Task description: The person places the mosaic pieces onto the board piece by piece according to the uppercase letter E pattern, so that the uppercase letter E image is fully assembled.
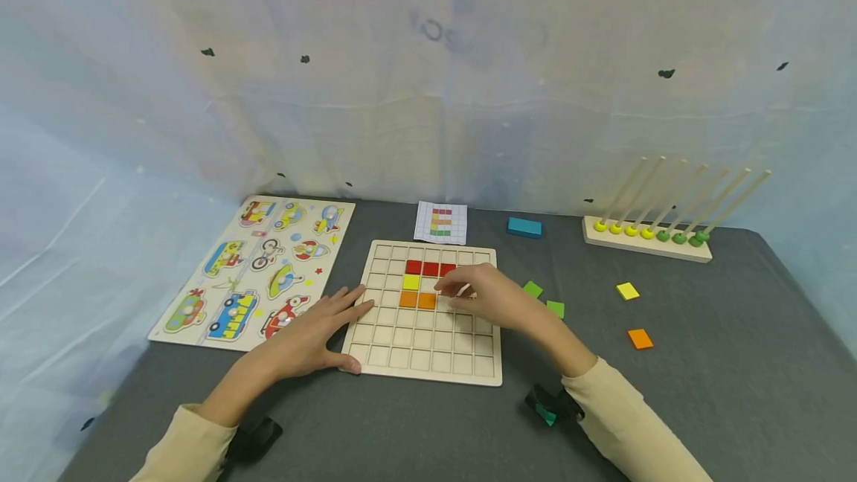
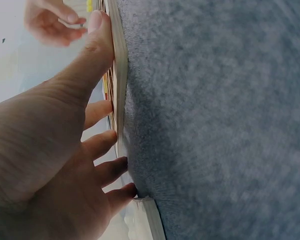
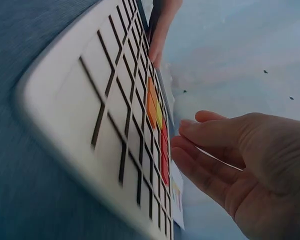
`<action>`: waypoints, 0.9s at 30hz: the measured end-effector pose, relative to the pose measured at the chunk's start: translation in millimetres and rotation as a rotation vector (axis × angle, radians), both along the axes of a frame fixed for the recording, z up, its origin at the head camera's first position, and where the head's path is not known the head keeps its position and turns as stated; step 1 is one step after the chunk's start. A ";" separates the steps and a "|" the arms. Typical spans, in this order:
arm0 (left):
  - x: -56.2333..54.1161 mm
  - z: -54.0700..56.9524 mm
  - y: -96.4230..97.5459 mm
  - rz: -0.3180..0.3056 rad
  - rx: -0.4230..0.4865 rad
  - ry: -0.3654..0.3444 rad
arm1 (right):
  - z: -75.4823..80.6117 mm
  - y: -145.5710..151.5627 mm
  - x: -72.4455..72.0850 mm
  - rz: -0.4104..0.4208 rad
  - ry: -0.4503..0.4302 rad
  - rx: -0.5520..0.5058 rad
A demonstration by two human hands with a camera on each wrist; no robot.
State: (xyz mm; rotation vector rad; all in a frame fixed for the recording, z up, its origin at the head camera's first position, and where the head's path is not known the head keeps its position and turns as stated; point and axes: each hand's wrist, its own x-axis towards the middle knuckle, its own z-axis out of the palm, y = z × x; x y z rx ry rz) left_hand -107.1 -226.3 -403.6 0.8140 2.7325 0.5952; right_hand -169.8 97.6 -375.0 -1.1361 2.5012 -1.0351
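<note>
A wooden grid board [image 1: 422,381] lies on the table. Its cells hold three red tiles [image 1: 431,269] in a row, a yellow tile [image 1: 411,283] below, and two orange tiles [image 1: 417,300] under that. My left hand [image 1: 301,341] rests at the board's left edge, fingers spread over the rim and thumb at the near corner. Over the right side of the grid, my right hand [image 1: 492,297] hovers with fingers loosely bent. Its thumb and fingertips come near each other in the right wrist view, and no tile shows between them.
Green tiles [image 1: 555,309] lie right of the board, with a loose yellow tile [image 1: 628,291] and orange tile [image 1: 640,339] farther right. Behind stand a printed pattern card [image 1: 440,223], a blue block [image 1: 524,227] and a pegged bead stand [image 1: 646,242]. A vehicle puzzle [image 1: 268,259] lies left.
</note>
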 end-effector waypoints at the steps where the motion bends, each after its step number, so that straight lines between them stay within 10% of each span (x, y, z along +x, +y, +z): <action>1: 0.0 -0.1 -0.3 0.000 0.001 0.003 | 0.2 5.9 1.3 -0.004 0.001 -0.002; 27: 0.7 -1.2 0.4 0.007 0.003 0.007 | 4.6 183.3 33.4 -0.318 0.031 0.114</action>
